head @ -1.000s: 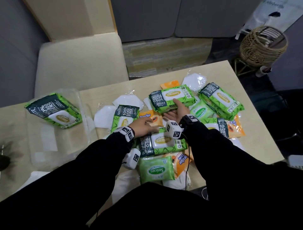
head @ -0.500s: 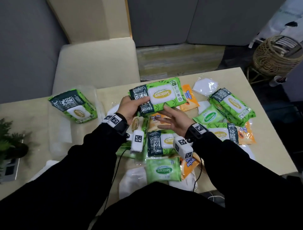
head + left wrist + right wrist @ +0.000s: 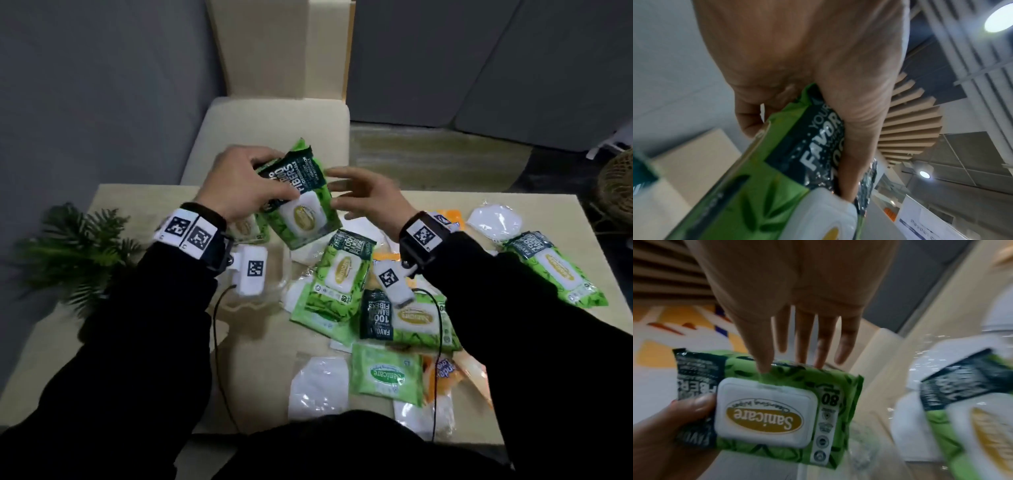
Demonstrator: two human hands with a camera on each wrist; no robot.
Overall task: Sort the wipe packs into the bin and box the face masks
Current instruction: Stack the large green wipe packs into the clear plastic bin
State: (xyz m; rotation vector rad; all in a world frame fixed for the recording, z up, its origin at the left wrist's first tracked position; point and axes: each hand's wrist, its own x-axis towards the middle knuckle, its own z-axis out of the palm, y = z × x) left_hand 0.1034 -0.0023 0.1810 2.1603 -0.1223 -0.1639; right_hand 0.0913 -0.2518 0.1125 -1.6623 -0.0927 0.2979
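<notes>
Basically, the beige rectangular tabletop [image 3: 144,342] carries a loose pile of green plastic wipe packs [image 3: 342,284], orange sachets [image 3: 445,377] and white face masks in clear wrappers [image 3: 495,222], all unsorted on its right half. A clear plastic bin [image 3: 274,274] sits under the left forearm, hard to read; one green pack [image 3: 245,228] shows through just below the left hand and seems to be inside it, though I cannot tell for sure. No box for the masks is in view.

The left hand [image 3: 236,186] clamps the dark-banded end of a green bamboo-print wipe pack with a white flip lid [image 3: 301,205], held up above the table, tilted, lid facing the head camera. Left wrist view confirms thumb and fingers curled round that end.

The right hand [image 3: 368,198] is released, fingers spread; in the right wrist view its thumb tip touches the pack's long edge and the other fingertips lie at or just behind that edge.

Risks, as I judge them:
- Pack is held by one end only, so its slick film could slip if the right hand leaves.
- Bin walls are near invisible, so a drop may clip the rim and miss.
- Sleeves and wrist cables [image 3: 219,342] hang over the pile and could drag masks off the edge.
</notes>
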